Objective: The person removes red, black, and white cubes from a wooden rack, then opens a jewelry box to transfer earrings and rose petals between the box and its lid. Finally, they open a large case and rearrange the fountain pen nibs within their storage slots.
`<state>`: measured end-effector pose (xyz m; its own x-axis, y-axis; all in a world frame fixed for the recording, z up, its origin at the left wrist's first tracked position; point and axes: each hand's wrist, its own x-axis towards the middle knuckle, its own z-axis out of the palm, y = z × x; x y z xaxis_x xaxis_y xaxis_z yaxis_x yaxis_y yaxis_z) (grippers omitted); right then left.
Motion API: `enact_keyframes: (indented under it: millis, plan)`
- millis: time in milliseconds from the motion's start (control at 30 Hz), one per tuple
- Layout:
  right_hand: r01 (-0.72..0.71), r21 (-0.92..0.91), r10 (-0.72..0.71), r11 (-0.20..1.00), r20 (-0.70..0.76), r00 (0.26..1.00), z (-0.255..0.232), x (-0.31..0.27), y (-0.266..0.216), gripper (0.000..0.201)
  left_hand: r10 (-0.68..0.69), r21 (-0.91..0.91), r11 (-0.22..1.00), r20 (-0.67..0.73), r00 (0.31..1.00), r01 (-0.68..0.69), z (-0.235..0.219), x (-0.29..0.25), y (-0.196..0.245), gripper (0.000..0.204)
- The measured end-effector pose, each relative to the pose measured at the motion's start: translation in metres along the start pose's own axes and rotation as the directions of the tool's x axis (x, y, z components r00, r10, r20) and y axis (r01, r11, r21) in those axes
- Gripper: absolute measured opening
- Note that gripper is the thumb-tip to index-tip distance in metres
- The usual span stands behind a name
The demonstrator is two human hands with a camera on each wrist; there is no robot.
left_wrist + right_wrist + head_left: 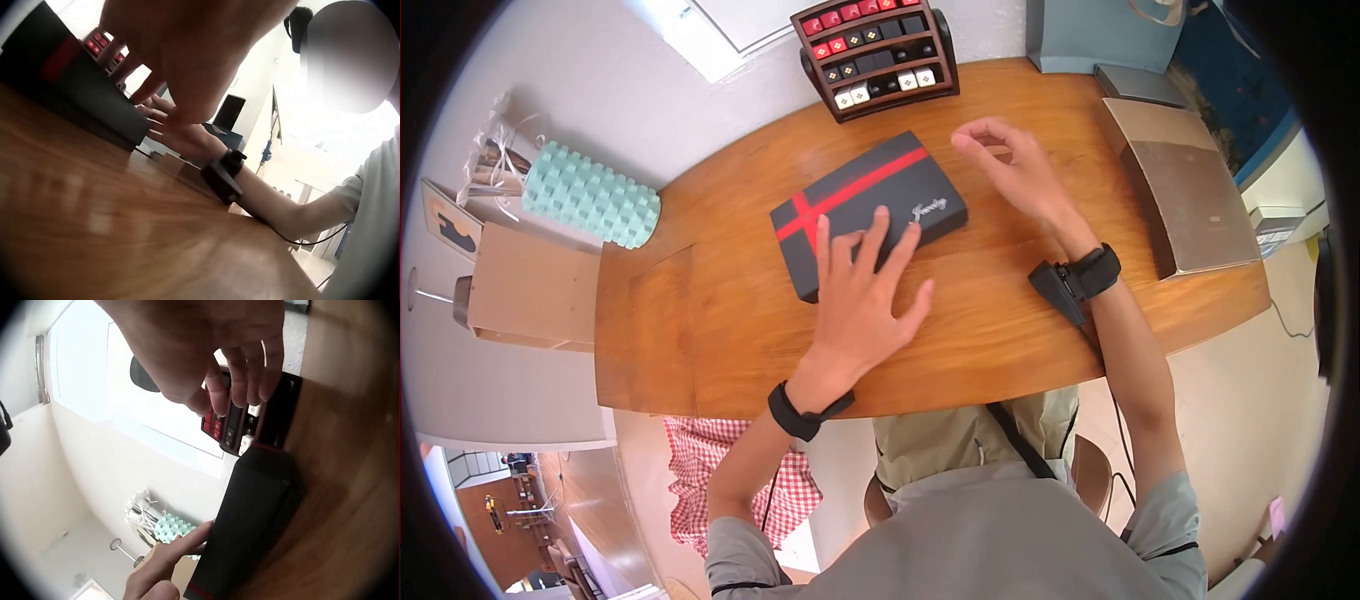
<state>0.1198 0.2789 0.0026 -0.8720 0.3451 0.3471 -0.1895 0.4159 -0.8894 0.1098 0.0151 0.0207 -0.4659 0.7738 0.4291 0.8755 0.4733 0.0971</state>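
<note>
A dark gift box [868,215] with a printed red ribbon cross and white script lies at a slant on the wooden table. Over its near side my left hand [858,310] spreads its fingers, fingertips resting on the lid. My right hand [1018,170] is just off the box's right end with loosely bent fingers and nothing in them. In the right wrist view the right hand [219,356] hangs above the end of the box [250,512]. The left wrist view shows the side of the box [81,87] beyond the left hand [181,56].
A wooden rack [880,60] of small red, black and white boxes stands behind the gift box. A brown carton [1185,190] lies along the right edge, near a blue-grey bag [1100,35]. At left are a mint foam roller [590,195] and a cardboard box [535,285].
</note>
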Motion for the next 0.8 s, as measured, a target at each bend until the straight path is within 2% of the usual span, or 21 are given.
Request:
enact_keyframes:
  millis: [100, 167, 233, 300, 333, 400, 433, 500, 533, 600, 667, 700, 733, 800]
  plan:
    - [0.023, -0.042, -0.023, 0.999, 0.020, 1.000, -0.005, -0.001, -0.004, 0.039, 0.071, -0.110, 0.991, -0.002, 0.997, -0.071, 0.004, 0.006, 0.005, 0.057]
    - [0.018, -0.065, -0.015, 0.998, 0.053, 0.998, -0.006, -0.001, -0.007, 0.040, 0.075, -0.192, 0.979, 0.045, 0.996, -0.065, 0.004, 0.014, -0.016, 0.056]
    - [0.011, -0.094, 0.000, 0.996, 0.113, 0.994, -0.005, -0.005, -0.007, 0.044, 0.091, -0.443, 0.896, 0.116, 0.989, -0.031, -0.002, 0.020, -0.048, 0.054]
    - [0.018, -0.119, -0.001, 0.993, 0.141, 0.990, -0.005, -0.008, -0.006, 0.046, -0.059, -0.460, 0.881, 0.124, 0.991, 0.110, -0.006, 0.019, -0.071, 0.066]
    - [0.039, -0.132, -0.016, 0.991, 0.169, 0.986, -0.006, -0.008, -0.006, 0.050, -0.052, -0.480, 0.871, 0.123, 0.991, 0.105, -0.004, 0.016, -0.078, 0.066]
    - [0.029, -0.167, 0.002, 0.986, 0.185, 0.983, -0.004, -0.009, -0.008, 0.051, -0.234, -0.408, 0.870, 0.150, 0.961, 0.276, 0.000, 0.007, -0.090, 0.089]
    - [0.029, -0.188, 0.011, 0.982, 0.205, 0.979, -0.004, -0.011, -0.009, 0.053, -0.228, -0.428, 0.862, 0.154, 0.962, 0.272, -0.001, 0.005, -0.097, 0.089]
    - [0.006, -0.247, 0.044, 0.969, 0.195, 0.980, -0.007, -0.016, -0.013, 0.055, -0.176, -0.436, 0.855, 0.269, 0.947, 0.283, 0.000, 0.007, -0.100, 0.109]
    - [0.001, -0.277, 0.055, 0.961, 0.193, 0.980, -0.007, -0.016, -0.015, 0.058, -0.173, -0.454, 0.845, 0.269, 0.947, 0.283, 0.002, 0.010, -0.098, 0.109]
    - [0.002, -0.302, 0.062, 0.953, 0.201, 0.978, -0.007, -0.015, -0.019, 0.061, -0.086, -0.431, 0.880, 0.270, 0.959, 0.201, 0.000, 0.015, -0.100, 0.114]
    - [-0.120, -0.380, 0.173, 0.917, 0.106, 0.979, -0.012, -0.013, -0.023, 0.068, -0.064, -0.469, 0.860, 0.291, 0.954, 0.201, -0.006, 0.023, -0.090, 0.114]
    - [-0.117, -0.386, 0.173, 0.915, 0.115, 0.978, -0.015, -0.012, -0.021, 0.068, -0.030, -0.508, 0.839, 0.311, 0.950, 0.193, -0.005, 0.027, -0.083, 0.113]
    - [-0.177, -0.423, 0.225, 0.889, 0.068, 0.972, -0.020, -0.009, -0.018, 0.070, -0.036, -0.514, 0.835, 0.307, 0.951, 0.197, -0.003, 0.028, -0.078, 0.113]
    - [-0.248, -0.480, 0.286, 0.841, 0.006, 0.958, -0.031, -0.007, -0.008, 0.075, 0.053, -0.543, 0.830, 0.304, 0.951, 0.127, 0.001, 0.032, -0.071, 0.115]
